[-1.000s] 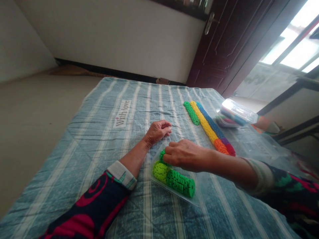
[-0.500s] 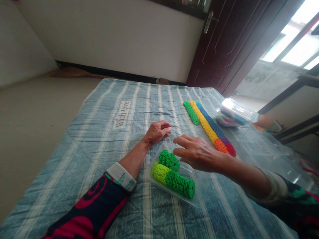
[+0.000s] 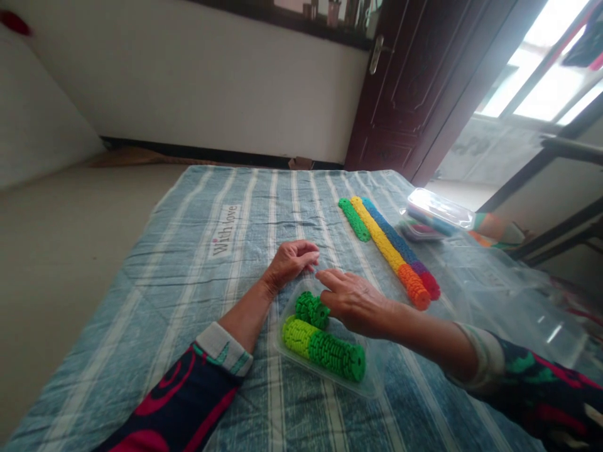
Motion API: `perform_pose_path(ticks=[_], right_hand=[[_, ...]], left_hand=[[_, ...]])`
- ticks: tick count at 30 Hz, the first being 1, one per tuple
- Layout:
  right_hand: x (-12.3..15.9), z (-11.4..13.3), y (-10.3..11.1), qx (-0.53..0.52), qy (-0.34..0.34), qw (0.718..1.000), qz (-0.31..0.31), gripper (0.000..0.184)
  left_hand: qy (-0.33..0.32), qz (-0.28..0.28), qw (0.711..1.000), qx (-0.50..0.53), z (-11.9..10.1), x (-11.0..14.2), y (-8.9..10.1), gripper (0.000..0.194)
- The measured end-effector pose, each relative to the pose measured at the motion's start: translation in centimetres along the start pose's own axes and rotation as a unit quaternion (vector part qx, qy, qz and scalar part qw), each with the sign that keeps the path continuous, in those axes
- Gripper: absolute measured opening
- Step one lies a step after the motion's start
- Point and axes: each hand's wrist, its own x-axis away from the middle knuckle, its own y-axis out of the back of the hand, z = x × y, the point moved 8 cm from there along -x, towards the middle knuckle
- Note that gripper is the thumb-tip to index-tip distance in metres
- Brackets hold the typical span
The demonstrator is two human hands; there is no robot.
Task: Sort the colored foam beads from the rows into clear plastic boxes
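My right hand (image 3: 353, 302) hangs over a transparent plastic tray (image 3: 325, 380), its fingers apart and holding nothing, right beside a short dark green stack of ridged discs (image 3: 311, 310). Below that stack, a longer roll of lime and dark green discs (image 3: 325, 351) lies in the tray. My left hand (image 3: 289, 263) rests on the striped blue quilt (image 3: 188, 351) just beyond the tray, its fingers loosely curled and empty. Farther off lie a green strip (image 3: 353, 220) and joined yellow-orange (image 3: 377, 238) and blue-red (image 3: 396, 242) strips of discs.
A lidded transparent plastic box (image 3: 440, 210) with colourful contents stands past the strips, on a crumpled plastic sheet (image 3: 511, 307). The quilt's far edge meets a beige floor (image 3: 70, 251). A dark wooden door (image 3: 400, 94) stands behind.
My right hand gripped the short green stack, lifted off and opened, and now has come back beside it. The stack lies lower in the tray. My left hand has barely moved.
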Motion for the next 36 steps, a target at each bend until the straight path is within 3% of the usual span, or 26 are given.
perform_pose_path(ticks=[6, 17, 24, 28, 36], right_hand=[[0.5, -0.1, 0.3, -0.018, -0.011, 1.000, -0.013, 0.007], [1.1, -0.1, -0.2, -0.012, -0.041, 0.999, -0.024, 0.013], [1.2, -0.1, -0.8, -0.015, -0.096, 0.995, 0.020, 0.018], [1.0, -0.3, -1.1, -0.016, -0.132, 0.989, 0.065, 0.016], [0.8, -1.6, -0.4, -0.038, -0.171, 0.978, 0.116, 0.021]], left_hand=[[0.019, 0.078, 0.997, 0.011, -0.7, 0.8, -1.3, 0.025], [0.073, 0.224, 0.972, 0.023, -0.8, 2.0, -2.3, 0.024], [0.112, 0.367, 0.924, 0.008, -0.3, 2.9, -2.8, 0.053], [0.082, 0.350, 0.930, -0.083, -0.4, 3.3, -2.5, 0.044], [0.078, 0.205, 0.965, -0.143, -0.8, 3.7, -1.9, 0.030]])
